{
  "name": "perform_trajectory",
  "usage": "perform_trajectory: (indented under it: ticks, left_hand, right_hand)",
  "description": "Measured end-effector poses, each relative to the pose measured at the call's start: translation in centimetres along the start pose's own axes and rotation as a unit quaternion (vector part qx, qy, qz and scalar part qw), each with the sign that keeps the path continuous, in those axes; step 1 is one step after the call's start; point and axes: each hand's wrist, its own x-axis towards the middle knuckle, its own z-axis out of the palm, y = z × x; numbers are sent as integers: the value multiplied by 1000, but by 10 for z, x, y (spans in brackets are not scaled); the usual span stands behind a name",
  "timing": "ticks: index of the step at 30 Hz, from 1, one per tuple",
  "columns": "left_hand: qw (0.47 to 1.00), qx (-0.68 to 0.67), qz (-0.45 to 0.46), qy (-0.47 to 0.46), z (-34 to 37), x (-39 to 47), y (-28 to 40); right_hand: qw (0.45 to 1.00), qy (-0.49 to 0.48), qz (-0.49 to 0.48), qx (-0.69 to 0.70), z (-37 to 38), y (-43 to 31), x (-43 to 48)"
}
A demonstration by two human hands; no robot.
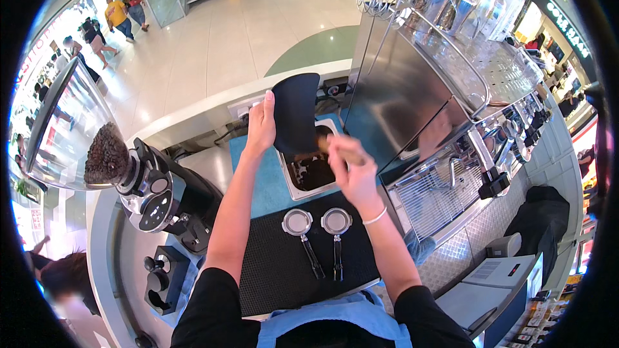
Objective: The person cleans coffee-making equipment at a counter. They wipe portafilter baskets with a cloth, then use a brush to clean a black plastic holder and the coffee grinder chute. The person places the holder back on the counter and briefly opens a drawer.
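My left hand [262, 124] holds a black flexible mat [296, 113] by its left edge, tilted up over a steel bin [289, 181] of dark brown coffee grounds [309, 174]. In my right hand [352, 166], blurred, is a wooden-handled brush [349, 153], its head near the mat's lower right edge. The bin stands on a blue cloth [261, 188]. Nearer to me, two portafilters [297, 223] [336, 221] with black handles lie side by side on a black rubber mat [271, 261], their baskets facing up.
On the left stands a coffee grinder [159, 198] with beans in its hopper, beside a black tamper stand [167, 278]. An espresso machine [406, 96] with pitchers on top fills the right, above a drip grate [435, 193]. People walk beyond the counter; one person [72, 275] is close at lower left.
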Motion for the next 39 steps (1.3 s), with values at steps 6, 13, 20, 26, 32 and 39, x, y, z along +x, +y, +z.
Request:
perform_trajectory:
  ticks: [6, 13, 20, 26, 32, 39]
  left_hand:
    - [996, -90, -3, -6, 0, -5, 15]
    - [994, -110, 4, -18, -10, -11, 25]
    - [992, -113, -9, -53, 1, -7, 22]
    - [992, -111, 14, -66, -15, -13, 33]
    - [997, -48, 20, -65, -16, -19, 47]
    - [987, -106, -76, 93, -55, -94, 25]
  right_hand:
    - [994, 36, -29, 103, 21, 4, 71]
    - [992, -114, -62, 12, 12, -33, 9]
    - [992, -93, -70, 46, 30, -9, 48]
    - [993, -113, -4, 21, -19, -25, 5]
    - [994, -15, -19, 105, -17, -12, 45]
    - [989, -119, 83, -13, -30, -36, -45]
